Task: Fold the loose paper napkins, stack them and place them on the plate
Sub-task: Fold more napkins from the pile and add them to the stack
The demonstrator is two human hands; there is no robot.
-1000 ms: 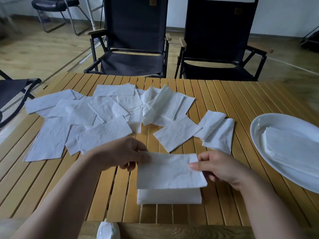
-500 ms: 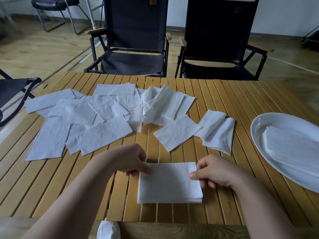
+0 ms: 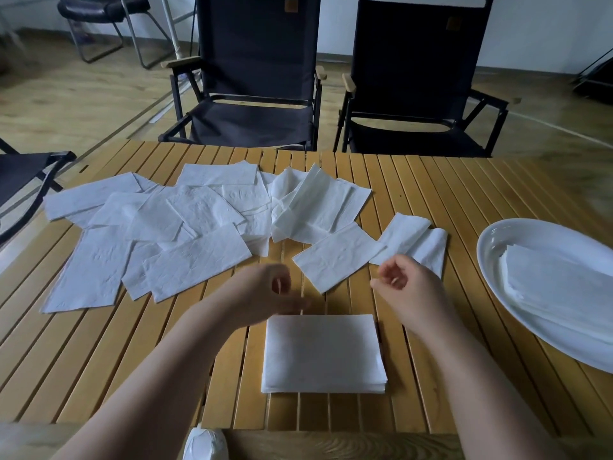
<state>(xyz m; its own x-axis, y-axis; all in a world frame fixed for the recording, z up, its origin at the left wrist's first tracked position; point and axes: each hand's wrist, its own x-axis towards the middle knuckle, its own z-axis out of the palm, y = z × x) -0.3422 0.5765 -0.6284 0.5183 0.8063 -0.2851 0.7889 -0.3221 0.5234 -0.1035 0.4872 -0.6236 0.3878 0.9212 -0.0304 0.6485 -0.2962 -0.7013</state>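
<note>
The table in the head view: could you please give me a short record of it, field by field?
folded stack: neat pile, near table edge, between the forearms
loose napkins: scattered, overlapping, far left and centre
plate: white, at right, holds folded napkins
left hand: blurred, by the stack's far left corner, holding nothing
right hand: fingers loosely curled, empty, near a loose napkin
</note>
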